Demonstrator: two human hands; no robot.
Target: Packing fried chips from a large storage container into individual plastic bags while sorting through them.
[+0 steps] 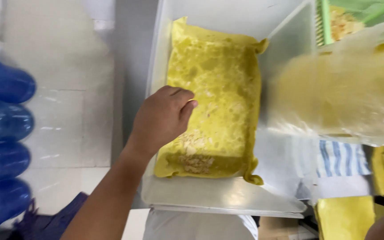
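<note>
Hands: left hand (163, 118), fingers curled, is pressing the thin yellow rectangular crepe sheet (221, 84) flat in the white plastic tray (210, 195), holding nothing; keeping pressure light should avoid tearing; right hand is unseen.

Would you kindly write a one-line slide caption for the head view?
Left hand rests on a thin yellow sheet lining a white rectangular tray; blue containers stand nearby.
</note>
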